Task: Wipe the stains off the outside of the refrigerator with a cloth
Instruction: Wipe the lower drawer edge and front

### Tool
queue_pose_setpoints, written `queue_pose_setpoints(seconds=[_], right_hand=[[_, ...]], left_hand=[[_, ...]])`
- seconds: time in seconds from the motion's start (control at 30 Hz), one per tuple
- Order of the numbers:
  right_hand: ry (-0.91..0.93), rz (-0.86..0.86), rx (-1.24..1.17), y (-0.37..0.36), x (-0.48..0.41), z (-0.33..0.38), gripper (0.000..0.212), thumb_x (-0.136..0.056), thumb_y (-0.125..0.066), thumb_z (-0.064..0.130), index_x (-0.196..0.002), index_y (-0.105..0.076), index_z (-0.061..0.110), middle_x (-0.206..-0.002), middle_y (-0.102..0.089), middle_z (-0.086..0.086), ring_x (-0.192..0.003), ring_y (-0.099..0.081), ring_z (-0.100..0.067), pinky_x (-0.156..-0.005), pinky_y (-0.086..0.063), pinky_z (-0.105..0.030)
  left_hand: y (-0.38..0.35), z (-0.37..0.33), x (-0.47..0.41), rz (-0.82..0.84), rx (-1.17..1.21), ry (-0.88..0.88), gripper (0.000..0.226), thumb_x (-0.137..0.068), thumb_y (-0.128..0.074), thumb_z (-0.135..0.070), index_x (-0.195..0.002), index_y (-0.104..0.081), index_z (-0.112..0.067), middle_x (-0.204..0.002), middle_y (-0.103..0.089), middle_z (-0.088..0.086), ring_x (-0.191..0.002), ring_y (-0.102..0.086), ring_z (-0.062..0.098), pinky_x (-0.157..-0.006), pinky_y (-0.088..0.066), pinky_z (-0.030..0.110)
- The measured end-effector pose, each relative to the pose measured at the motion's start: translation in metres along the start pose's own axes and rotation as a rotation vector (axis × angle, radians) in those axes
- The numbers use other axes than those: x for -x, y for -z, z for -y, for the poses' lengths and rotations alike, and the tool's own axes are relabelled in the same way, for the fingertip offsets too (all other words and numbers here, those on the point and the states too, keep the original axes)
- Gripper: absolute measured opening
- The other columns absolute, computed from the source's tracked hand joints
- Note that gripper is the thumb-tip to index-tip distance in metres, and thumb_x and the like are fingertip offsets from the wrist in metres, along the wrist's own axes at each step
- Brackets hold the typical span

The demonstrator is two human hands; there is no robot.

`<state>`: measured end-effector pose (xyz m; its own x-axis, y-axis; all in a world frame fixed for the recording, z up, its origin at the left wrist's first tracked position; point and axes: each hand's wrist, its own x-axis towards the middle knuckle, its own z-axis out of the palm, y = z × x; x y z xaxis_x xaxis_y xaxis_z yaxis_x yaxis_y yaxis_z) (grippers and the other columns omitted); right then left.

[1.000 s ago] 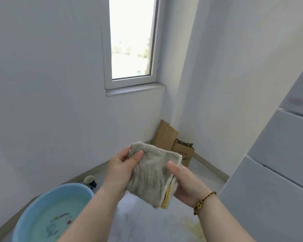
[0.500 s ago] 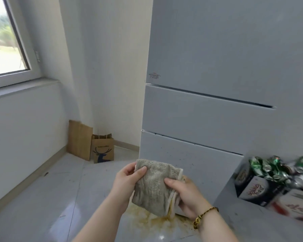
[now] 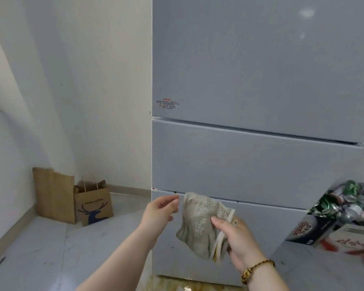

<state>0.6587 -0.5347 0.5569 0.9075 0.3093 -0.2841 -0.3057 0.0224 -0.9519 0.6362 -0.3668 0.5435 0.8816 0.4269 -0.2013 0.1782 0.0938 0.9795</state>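
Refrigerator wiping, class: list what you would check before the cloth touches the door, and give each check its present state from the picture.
1. Cloth held: ok, the right hand grips its folded edge.
2. Left hand free: ok, open and just off the cloth.
3. Stains found: ok, small dark specks sit on the refrigerator, along the seam above its bottom drawer and low on that drawer.
4. Cloth on the door: not ok, it hangs in front, not pressed flat.
5. Cloth damp: cannot tell.
6. Floor safe: not ok, a yellowish spill lies at the refrigerator's base.
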Motion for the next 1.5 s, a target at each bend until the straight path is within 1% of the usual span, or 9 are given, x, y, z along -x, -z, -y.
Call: queue_pose_setpoints(seconds=[0.17, 0.3, 0.53, 0.67, 0.73, 0.97, 1.07, 1.37, 1.5], right_hand=[[-0.03, -0.263, -0.051, 0.006, -0.036, -0.013, 0.009, -0.088, -0.055, 0.004, -0.089, -0.062, -0.001, -0.078, -0.069, -0.016, -0.066, -0.063, -0.024, -0.056, -0.047, -0.026], [-0.031, -0.405, -0.017, 0.017, -0.047, -0.01, 0.027, -0.089, -0.053, 0.002, -0.101, -0.047, -0.021, -0.04, -0.053, -0.011, -0.03, -0.046, -0.014, -0.034, -0.031, -0.015], [-0.012, -0.522, -0.038, 0.036, -0.074, -0.013, 0.008, -0.089, -0.054, 0.004, -0.095, -0.056, 0.0, -0.076, -0.059, -0.025, -0.077, -0.057, -0.038, -0.08, -0.043, -0.04], [0.004, -0.565, -0.046, 0.044, -0.085, -0.014, 0.007, -0.089, -0.052, 0.002, -0.094, -0.056, 0.0, -0.069, -0.061, -0.028, -0.05, -0.05, -0.025, -0.06, -0.046, -0.028], [0.018, -0.61, -0.062, 0.051, -0.087, -0.015, 0.006, -0.088, -0.053, 0.001, -0.083, -0.055, 0.004, -0.082, -0.06, -0.033, -0.059, -0.054, -0.034, -0.07, -0.05, -0.035], [-0.034, -0.698, -0.03, 0.075, -0.096, -0.039, 0.005, -0.087, -0.058, 0.009, -0.084, -0.055, 0.008, -0.042, -0.051, -0.009, -0.029, -0.044, -0.014, -0.033, -0.035, -0.013], [-0.022, -0.703, 0.003, 0.075, -0.097, -0.046, 0.02, -0.087, -0.058, 0.01, -0.071, -0.048, 0.016, -0.033, -0.046, -0.001, -0.028, -0.041, -0.013, -0.04, -0.04, -0.018], [0.088, -0.746, 0.218, 0.05, -0.105, -0.046, 0.021, -0.088, -0.056, 0.007, -0.107, -0.059, 0.0, -0.079, -0.057, -0.006, -0.08, -0.051, -0.023, -0.074, -0.037, -0.029], [0.162, -0.692, 0.447, 0.011, -0.11, -0.051, 0.032, -0.092, -0.05, 0.012, -0.123, -0.055, 0.01, -0.107, -0.061, -0.009, -0.087, -0.054, -0.024, -0.062, -0.036, -0.022]], left_hand=[[0.006, 0.015, -0.076, -0.149, -0.136, 0.059, 0.049, -0.091, -0.051, -0.012, -0.137, -0.036, -0.012, -0.139, -0.041, 0.006, -0.122, -0.043, 0.022, -0.092, -0.033, 0.027], [0.013, 0.029, -0.115, -0.151, -0.119, 0.13, 0.075, -0.086, -0.059, -0.005, -0.146, -0.014, -0.014, -0.152, -0.017, 0.004, -0.137, -0.025, 0.024, -0.108, -0.025, 0.035], [0.019, 0.048, -0.158, -0.049, -0.176, 0.176, 0.047, -0.081, -0.057, 0.009, -0.124, -0.047, -0.006, -0.11, -0.052, 0.004, -0.105, -0.049, 0.024, -0.084, -0.036, 0.03], [0.022, 0.055, -0.174, -0.03, -0.287, 0.243, 0.043, -0.078, -0.062, 0.009, -0.119, -0.051, 0.0, -0.11, -0.057, 0.012, -0.103, -0.052, 0.028, -0.085, -0.037, 0.031], [0.02, 0.062, -0.174, -0.045, -0.355, 0.253, 0.044, -0.078, -0.063, 0.008, -0.119, -0.049, 0.001, -0.112, -0.055, 0.012, -0.099, -0.049, 0.025, -0.084, -0.036, 0.03], [0.03, 0.073, -0.179, -0.057, -0.472, 0.151, 0.032, -0.082, -0.063, -0.003, -0.113, -0.056, 0.0, -0.103, -0.057, 0.01, -0.092, -0.05, 0.023, -0.079, -0.035, 0.029], [0.034, 0.074, -0.18, -0.057, -0.527, 0.13, 0.028, -0.081, -0.066, -0.006, -0.107, -0.06, -0.002, -0.097, -0.057, 0.008, -0.093, -0.052, 0.027, -0.079, -0.037, 0.03], [0.043, 0.077, -0.153, -0.031, -0.597, 0.164, 0.025, -0.075, -0.073, -0.014, -0.091, -0.054, -0.014, -0.089, -0.058, 0.006, -0.083, -0.052, 0.023, -0.072, -0.042, 0.031], [0.045, 0.092, -0.117, -0.033, -0.627, 0.158, 0.03, -0.073, -0.075, -0.018, -0.091, -0.052, -0.014, -0.08, -0.055, -0.001, -0.076, -0.05, 0.019, -0.058, -0.037, 0.022]])
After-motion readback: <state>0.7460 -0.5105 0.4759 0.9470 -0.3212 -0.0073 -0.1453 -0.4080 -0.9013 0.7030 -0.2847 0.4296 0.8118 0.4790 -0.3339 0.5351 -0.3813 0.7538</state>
